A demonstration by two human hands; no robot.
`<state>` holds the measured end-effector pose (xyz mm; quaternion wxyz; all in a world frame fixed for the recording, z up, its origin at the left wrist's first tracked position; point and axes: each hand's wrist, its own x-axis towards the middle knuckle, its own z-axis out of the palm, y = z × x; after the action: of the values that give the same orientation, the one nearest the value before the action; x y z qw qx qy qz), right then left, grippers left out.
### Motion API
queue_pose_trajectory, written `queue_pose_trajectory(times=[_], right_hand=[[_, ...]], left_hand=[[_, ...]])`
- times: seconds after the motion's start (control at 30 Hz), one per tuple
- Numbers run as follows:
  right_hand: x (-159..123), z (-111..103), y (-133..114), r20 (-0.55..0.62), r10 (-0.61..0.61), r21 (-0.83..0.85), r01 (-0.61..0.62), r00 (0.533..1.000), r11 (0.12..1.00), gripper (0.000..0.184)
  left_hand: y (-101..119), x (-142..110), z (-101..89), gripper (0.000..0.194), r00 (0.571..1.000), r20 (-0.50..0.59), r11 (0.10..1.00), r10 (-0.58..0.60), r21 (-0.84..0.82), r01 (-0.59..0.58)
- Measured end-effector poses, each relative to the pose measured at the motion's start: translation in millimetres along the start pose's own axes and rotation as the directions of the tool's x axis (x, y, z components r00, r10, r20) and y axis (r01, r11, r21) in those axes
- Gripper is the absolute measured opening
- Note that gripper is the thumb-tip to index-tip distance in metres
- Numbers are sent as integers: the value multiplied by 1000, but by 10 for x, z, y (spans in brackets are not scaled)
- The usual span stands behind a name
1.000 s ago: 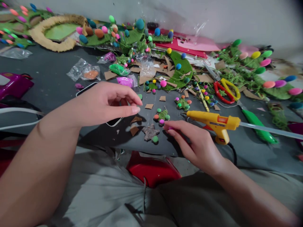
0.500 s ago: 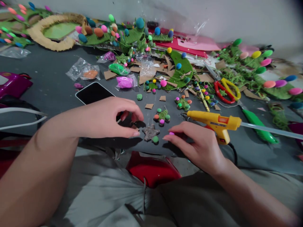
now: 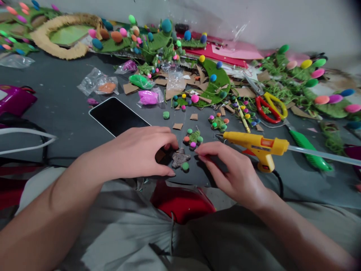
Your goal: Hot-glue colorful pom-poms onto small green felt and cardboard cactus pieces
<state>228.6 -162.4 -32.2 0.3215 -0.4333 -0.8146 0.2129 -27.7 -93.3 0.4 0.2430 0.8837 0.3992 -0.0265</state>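
Note:
A small grey-brown twine star (image 3: 179, 157) with a green pompom (image 3: 185, 166) on its lower point lies near the front edge of the dark grey mat (image 3: 70, 113). My left hand (image 3: 141, 152) curls around the star's left side, index finger above and thumb below. My right hand (image 3: 235, 173) rests on the mat to the right. Its fingertips are pinched together just above the star's right point, and what they hold is hidden. A finished green star with coloured pompoms (image 3: 193, 137) sits just beyond.
A yellow glue gun (image 3: 259, 146) stands right of my right hand, with red-yellow scissors (image 3: 270, 107) and a green-handled tool (image 3: 306, 148) behind it. A black phone (image 3: 118, 116) lies at left. Cardboard scraps, pompom bags and green decorations crowd the back. A red stool (image 3: 180, 203) is between my knees.
My left hand came down from above the phone to the star's left side. My right hand slid left and up toward the star, hiding the pink bead seen at its fingertips.

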Motion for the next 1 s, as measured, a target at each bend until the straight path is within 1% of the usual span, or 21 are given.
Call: queue_pose_trajectory(times=[0.07,0.17,0.23,0.27,0.3,0.37,0.4,0.47,0.57,0.7,0.8,1.0], right_hand=[[6,4,-11,-2,21,-8,-21,1000,1000,21],[19,-4,-20,-17,31,16,-31,999,999,6],[25,-9,-15,-26,11,52,-10,1000,999,4],[26,-8,-10,-25,2,68,-1,1000,998,4],[25,-6,-4,-21,-1,78,2,1000,997,9],[20,3,6,-8,19,81,-19,1000,997,19],[16,7,8,-5,32,77,-31,999,997,21],[12,14,11,-13,30,68,-29,999,997,19],[11,23,13,-15,-20,61,21,1000,998,13],[17,49,20,16,-20,82,19,1000,996,18],[15,65,24,32,-15,90,12,999,996,17],[-4,82,51,39,-47,43,45,998,998,17]], left_hand=[[30,6,5,44,1000,10,1000,-13,11,12],[53,17,10,36,1000,18,1000,-2,4,1],[55,23,16,30,1000,8,1000,14,-6,-14],[56,25,20,27,1000,0,1000,20,-10,-20],[57,27,24,25,1000,-2,1000,25,-15,-25],[64,30,29,23,1000,-4,999,24,-25,-24],[69,31,29,23,1000,-3,999,23,-30,-23],[80,36,29,21,1000,-5,999,23,-38,-23],[85,46,31,20,999,-2,998,43,-48,-43],[65,52,44,20,998,-5,996,65,-66,-65],[52,53,49,20,998,-5,995,69,-75,-70],[36,62,59,21,997,-6,994,77,-79,-77]])
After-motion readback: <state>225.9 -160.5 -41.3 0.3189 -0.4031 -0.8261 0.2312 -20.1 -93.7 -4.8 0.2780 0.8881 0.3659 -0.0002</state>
